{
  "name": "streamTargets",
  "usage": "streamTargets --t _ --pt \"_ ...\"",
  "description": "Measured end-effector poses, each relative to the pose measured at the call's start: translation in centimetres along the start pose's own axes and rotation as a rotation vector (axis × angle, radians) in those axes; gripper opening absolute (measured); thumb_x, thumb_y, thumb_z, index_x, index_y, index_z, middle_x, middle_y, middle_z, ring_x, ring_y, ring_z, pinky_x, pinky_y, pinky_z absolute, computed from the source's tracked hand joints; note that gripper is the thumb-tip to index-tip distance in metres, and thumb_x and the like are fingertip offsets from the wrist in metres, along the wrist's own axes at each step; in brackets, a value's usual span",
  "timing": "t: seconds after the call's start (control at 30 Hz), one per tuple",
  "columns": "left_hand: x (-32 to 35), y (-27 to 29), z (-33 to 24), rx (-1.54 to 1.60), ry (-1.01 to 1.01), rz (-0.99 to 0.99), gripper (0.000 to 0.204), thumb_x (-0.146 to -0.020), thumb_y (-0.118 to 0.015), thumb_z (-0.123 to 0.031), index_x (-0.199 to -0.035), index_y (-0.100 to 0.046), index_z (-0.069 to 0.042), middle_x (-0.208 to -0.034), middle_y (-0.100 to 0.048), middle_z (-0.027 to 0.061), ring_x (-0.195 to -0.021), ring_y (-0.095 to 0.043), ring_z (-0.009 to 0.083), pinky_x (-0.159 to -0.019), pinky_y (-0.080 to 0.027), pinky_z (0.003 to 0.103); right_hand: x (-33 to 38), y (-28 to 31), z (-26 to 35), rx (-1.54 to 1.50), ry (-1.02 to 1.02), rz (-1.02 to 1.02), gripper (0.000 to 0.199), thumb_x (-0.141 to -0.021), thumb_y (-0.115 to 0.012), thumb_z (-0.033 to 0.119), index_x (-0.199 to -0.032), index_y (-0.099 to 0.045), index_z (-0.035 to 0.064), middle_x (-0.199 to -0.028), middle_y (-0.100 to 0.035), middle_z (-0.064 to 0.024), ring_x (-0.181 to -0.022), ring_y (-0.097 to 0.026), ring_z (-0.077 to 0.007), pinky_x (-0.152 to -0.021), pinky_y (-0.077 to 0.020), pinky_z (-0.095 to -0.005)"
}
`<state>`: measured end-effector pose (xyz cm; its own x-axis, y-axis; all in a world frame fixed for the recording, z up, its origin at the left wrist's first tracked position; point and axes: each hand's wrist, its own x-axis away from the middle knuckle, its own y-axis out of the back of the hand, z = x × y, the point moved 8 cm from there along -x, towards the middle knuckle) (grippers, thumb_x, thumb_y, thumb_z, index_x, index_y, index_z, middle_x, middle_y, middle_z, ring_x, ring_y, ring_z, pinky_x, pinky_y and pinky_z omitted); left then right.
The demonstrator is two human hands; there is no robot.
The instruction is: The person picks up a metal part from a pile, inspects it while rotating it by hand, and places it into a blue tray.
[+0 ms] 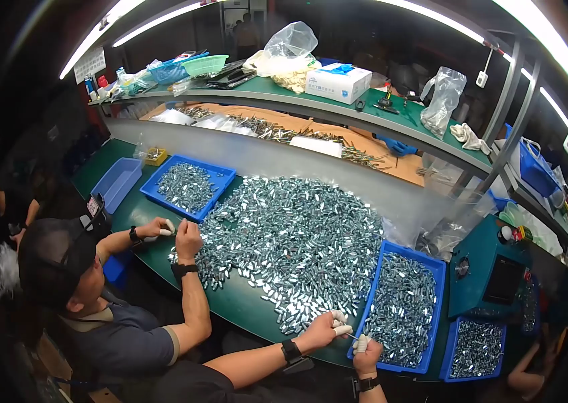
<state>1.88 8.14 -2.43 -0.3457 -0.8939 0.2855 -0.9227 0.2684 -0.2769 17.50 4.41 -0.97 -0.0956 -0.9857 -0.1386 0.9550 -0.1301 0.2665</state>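
My left hand (pixel 322 330), with pale finger cots on its fingertips, is closed in a pinch at the table's near edge. Beside it to the right, my right hand (pixel 367 353) is also pinched, its fingertips covered in the same way. A thin, rod-like metal piece (pixel 353 336) spans the small gap between both hands' fingertips; its exact kind is too small to make out. Just beyond my left hand spreads a large heap of small shiny metal parts (pixel 291 242). My right hand is at the near left corner of a blue tray (pixel 440 282) full of similar parts.
A co-worker (pixel 123 316) sits at my left, both hands over the green table (pixel 244 305). Near them stand a filled blue tray (pixel 230 176) and a paler blue bin (pixel 117 183). Right are a green machine (pixel 466 295) and another filled tray (pixel 446 368). A shelf (pixel 264 92) crosses behind.
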Motion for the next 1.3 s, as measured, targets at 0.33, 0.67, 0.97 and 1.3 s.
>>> streamTargets --t 0.33,0.67,0.97,1.3 --pt "0.4 -0.1 0.6 -0.161 -0.086 -0.117 0.019 -0.088 -0.069 -0.013 -0.096 -0.055 -0.002 -0.080 -0.069 0.0061 -0.076 -0.066 0.0106 -0.066 -0.049 0.024 0.3 0.3 -1.3 -0.038 0.006 -0.015 0.042 -0.098 -0.053 0.021 -0.060 -0.056 0.0021 -0.049 -0.050 0.0006 -0.043 -0.045 -0.0065 -0.042 -0.0325 -0.0243" --pt "2.3 0.6 0.4 -0.103 -0.199 -0.100 0.019 -0.088 -0.070 -0.018 -0.086 -0.060 -0.001 -0.073 -0.067 0.0037 -0.064 -0.060 0.0073 -0.058 -0.045 0.023 0.0 -0.1 -0.9 -0.051 -0.008 0.091 0.044 -0.098 -0.052 0.023 -0.058 -0.054 0.0025 -0.051 -0.050 0.0011 -0.045 -0.044 -0.0055 -0.043 -0.0320 -0.0238" --pt "1.7 -2.1 1.5 -0.093 -0.005 0.016 0.016 -0.091 -0.065 -0.017 -0.086 -0.060 -0.003 -0.071 -0.063 0.0016 -0.062 -0.056 0.0071 -0.057 -0.044 0.022 0.4 -0.2 -0.2 0.035 0.156 0.061 0.044 -0.098 -0.052 0.023 -0.059 -0.055 0.0028 -0.051 -0.051 0.0004 -0.045 -0.045 -0.0062 -0.043 -0.0331 -0.0253" --pt "2.3 -3.6 -2.1 -0.429 -0.446 0.009 0.013 -0.088 -0.068 -0.014 -0.088 -0.062 -0.002 -0.074 -0.064 0.0032 -0.067 -0.059 0.0105 -0.061 -0.047 0.026 0.4 0.7 -1.9 -0.224 -0.031 0.088 0.047 -0.100 -0.050 0.029 -0.059 -0.053 0.0061 -0.052 -0.050 0.0031 -0.045 -0.041 -0.0038 -0.043 -0.0281 -0.0222"
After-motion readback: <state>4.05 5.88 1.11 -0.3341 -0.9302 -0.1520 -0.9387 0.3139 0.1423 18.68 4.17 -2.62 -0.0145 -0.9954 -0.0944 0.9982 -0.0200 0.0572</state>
